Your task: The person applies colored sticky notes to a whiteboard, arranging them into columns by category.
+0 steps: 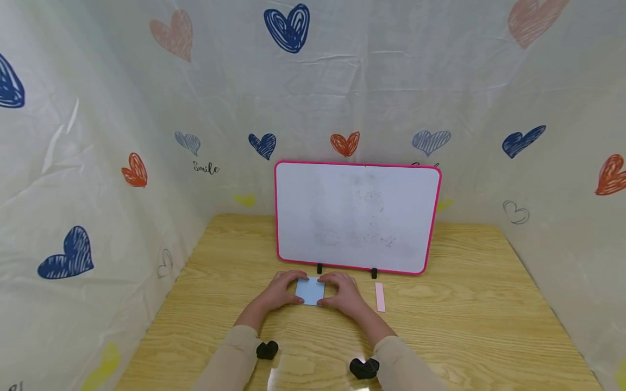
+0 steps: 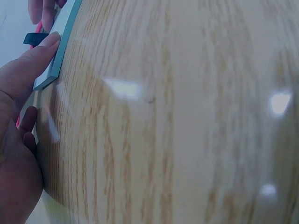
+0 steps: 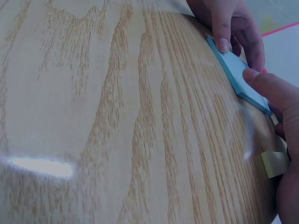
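1. My left hand (image 1: 276, 292) pinches the left side of a blue sticky-note pad (image 1: 310, 291), thumb at the near corner and fingers at the far one.
2. My right hand (image 1: 346, 296) grips the pad's right side the same way, fingers far, thumb near.
3. The pad is square and thick, held level just below the centre of the head view; I can't tell whether it touches the desk (image 1: 464, 326).
4. My beige sleeves (image 1: 227, 355) come in from the bottom edge, with a black piece (image 1: 267, 350) beside the left cuff and another by the right.
5. Just right of my right hand, a narrow pink strip (image 1: 380, 297) lies lengthwise on the wood-grain desk.
6. Behind the pad, right of centre, a pink-edged whiteboard (image 1: 359, 217) stands on two black feet (image 1: 374, 273), its surface smudged.
7. White sheeting (image 1: 391, 81) printed with hearts fills the top and both sides of the frame.
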`<state>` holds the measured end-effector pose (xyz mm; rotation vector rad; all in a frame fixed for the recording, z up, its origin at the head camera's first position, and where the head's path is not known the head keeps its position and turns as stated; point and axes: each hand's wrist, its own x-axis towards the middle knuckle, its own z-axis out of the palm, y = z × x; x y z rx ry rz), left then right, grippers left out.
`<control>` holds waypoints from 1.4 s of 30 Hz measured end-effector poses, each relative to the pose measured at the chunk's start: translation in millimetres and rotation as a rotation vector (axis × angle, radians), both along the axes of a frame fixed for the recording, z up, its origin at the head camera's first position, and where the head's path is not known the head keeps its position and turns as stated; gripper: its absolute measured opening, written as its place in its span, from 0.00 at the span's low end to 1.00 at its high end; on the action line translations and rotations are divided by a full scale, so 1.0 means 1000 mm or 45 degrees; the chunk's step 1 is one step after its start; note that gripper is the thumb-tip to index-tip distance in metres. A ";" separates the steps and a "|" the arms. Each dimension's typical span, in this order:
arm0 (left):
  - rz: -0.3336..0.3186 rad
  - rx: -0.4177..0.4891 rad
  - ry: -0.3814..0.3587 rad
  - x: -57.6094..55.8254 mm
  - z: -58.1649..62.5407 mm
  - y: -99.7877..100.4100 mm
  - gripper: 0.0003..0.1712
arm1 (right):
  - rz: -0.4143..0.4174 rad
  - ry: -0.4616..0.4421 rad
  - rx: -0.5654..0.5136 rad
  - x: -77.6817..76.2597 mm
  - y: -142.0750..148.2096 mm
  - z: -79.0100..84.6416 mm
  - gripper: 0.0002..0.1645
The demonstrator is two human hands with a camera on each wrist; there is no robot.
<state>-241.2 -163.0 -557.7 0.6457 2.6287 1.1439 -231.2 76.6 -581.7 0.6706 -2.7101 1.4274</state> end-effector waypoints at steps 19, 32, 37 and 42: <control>0.000 -0.014 0.046 0.000 -0.004 0.000 0.26 | 0.018 0.084 0.034 0.000 0.000 -0.005 0.30; -0.013 -0.033 0.083 0.003 0.000 0.002 0.23 | 0.006 0.007 0.068 -0.002 -0.001 -0.007 0.30; -0.028 -0.042 0.113 0.001 -0.003 0.001 0.21 | 0.013 0.018 0.070 -0.003 -0.001 -0.006 0.29; -0.024 -0.060 0.109 -0.001 -0.007 0.000 0.20 | 0.022 0.025 0.071 -0.003 -0.001 -0.005 0.28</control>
